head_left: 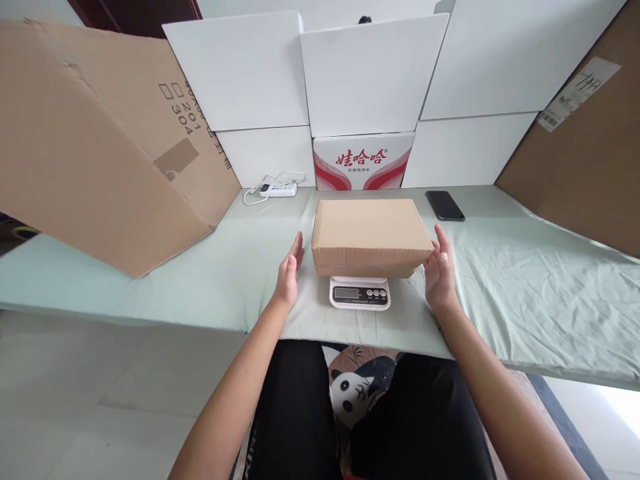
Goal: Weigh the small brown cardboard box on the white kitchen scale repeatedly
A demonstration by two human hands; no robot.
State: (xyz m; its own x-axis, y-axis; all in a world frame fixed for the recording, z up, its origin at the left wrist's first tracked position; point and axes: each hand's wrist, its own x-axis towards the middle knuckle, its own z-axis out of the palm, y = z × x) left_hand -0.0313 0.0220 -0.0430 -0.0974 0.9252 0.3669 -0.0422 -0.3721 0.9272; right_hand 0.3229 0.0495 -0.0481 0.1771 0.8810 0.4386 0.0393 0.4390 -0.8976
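Observation:
A closed brown cardboard box (370,227) rests on a small white kitchen scale (360,305), overhanging it on both sides. The scale's dark display and round buttons show in front of the box; its weighing plate is mostly hidden. To the left of the box, my left hand (289,273) stands on edge with fingers stretched out and a small gap to the cardboard. My right hand (441,275) is at the box's right front corner, fingers extended; whether the fingertips touch the box I cannot tell. Neither hand grips anything.
A black phone (445,205) lies behind the box to the right. Toward the back left sits a white power strip (279,190) with its cable. White boxes (370,80) wall off the back, and large brown cartons (115,133) flank the green cloth-covered table (240,267).

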